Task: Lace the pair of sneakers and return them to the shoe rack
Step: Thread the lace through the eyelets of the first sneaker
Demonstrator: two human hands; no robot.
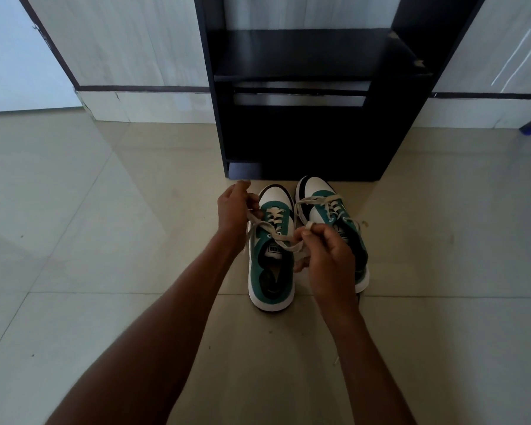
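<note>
Fingers on both hands are curled and pinching lace ends. From the head cam, the left hand (234,210) has its fingertips closed on one end of the white lace (281,237) up by the toe side of the left sneaker (272,250), and the right hand (325,256) pinches the other end between thumb and forefinger, sitting just above the gap between the two shoes. That lace runs slack across the tongue from one hand to the other.

Both sneakers are green and white, side by side on the tiled floor (105,240), toes pointing at the shoe rack (304,102). The right sneaker (328,210) is partly covered by the right hand, and its own lace lies loose over the top.

Room-wise: the toes sit just in front of the rack's bottom edge, close but I can't tell if they touch it. Open tile on the left, right and behind the heels. The dark shelf in the rack looks bare.

Both forearms reach in from the bottom, left one angled in diagonally, wrists bent slightly down.
</note>
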